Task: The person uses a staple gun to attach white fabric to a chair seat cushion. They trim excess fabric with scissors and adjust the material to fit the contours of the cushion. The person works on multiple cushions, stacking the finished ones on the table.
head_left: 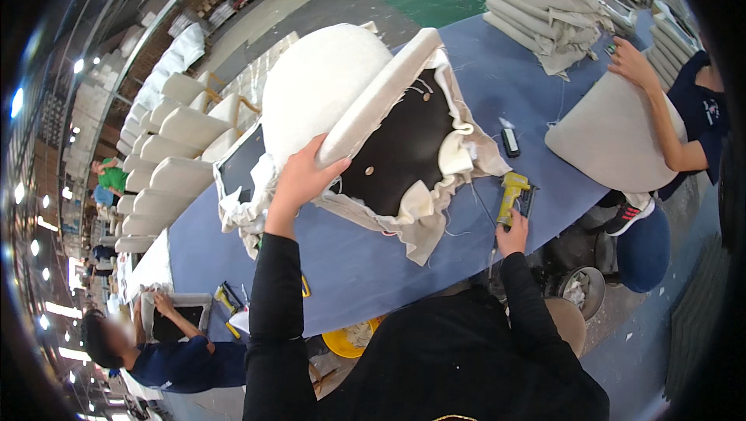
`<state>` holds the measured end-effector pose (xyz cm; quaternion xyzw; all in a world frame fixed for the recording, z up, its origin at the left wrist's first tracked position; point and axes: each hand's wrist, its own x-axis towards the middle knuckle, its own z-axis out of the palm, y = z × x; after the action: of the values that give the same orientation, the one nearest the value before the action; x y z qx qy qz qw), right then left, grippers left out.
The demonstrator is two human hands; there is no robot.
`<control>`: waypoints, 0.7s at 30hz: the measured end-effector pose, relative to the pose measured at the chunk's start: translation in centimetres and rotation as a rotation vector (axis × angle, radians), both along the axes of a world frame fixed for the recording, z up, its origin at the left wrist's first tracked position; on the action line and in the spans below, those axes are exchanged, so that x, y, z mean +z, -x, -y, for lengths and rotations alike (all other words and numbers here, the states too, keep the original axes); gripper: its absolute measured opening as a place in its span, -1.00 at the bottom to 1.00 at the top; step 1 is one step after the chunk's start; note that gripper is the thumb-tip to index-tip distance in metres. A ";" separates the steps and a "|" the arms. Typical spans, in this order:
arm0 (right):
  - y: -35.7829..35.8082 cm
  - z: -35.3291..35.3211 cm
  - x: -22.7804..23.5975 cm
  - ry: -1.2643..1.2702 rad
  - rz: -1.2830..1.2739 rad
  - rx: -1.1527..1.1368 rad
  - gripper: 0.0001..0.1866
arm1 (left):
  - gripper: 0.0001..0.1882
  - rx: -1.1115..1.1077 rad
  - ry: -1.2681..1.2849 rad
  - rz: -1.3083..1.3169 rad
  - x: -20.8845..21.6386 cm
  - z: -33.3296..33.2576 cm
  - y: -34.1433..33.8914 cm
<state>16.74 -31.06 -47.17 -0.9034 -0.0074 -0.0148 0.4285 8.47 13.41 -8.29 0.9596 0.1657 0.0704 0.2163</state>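
You stand at a long blue surface (482, 63) in a big workshop, with rows of pale seat cushions (167, 149) to your left and other people working at both ends. The seat (365, 110) lies tipped on the surface before you, its long axis running from lower left up to the right, underside facing you: dark board, loose cream fabric bunched around the edge. Your left hand (303, 176) closes its grip on the seat's rim. Your right hand (513, 233) closes its grip on a yellow staple gun (513, 194) resting just right of the seat.
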 end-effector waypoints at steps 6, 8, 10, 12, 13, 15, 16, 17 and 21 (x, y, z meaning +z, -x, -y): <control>-5.3 -0.3 -3.0 -0.060 -0.095 -0.018 -0.23 | -0.26 0.098 0.536 -0.008 0.3 -2.5 -0.6; -5.0 -2.1 -1.5 -0.007 -0.103 0.006 -0.21 | -0.27 0.183 0.739 -0.082 -0.7 -4.2 0.9; -6.1 -2.6 -1.6 0.078 -0.183 -0.008 -0.10 | -0.28 0.226 0.943 -0.144 -1.7 -6.1 1.2; -8.5 -2.6 -1.9 0.071 -0.362 -0.090 -0.06 | -0.34 0.223 0.937 -0.180 -2.1 -6.8 0.8; -9.5 -1.9 -2.7 0.003 -0.327 -0.120 -0.09 | -0.35 0.212 0.940 -0.189 -1.6 -5.7 -0.3; -10.6 -1.5 -3.2 -0.110 -0.168 -0.124 -0.17 | -0.37 0.202 0.936 -0.211 -0.6 -4.0 -2.3; -10.1 -2.1 -2.7 -0.152 -0.053 -0.098 -0.20 | -0.37 0.184 0.946 -0.208 -0.2 -3.9 -2.9; -7.3 -5.6 3.3 -0.485 -0.437 0.076 -0.35 | -0.37 0.253 0.969 -0.207 -1.7 -5.1 -0.4; -0.7 -12.7 19.1 -0.705 -0.417 0.502 -0.50 | -0.32 0.252 0.974 -0.316 -1.8 -6.2 -1.0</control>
<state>17.41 -18.38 -28.02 -0.6571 -0.1338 0.2688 0.6914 9.46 19.60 -10.12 0.7196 0.3238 -0.1347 0.5993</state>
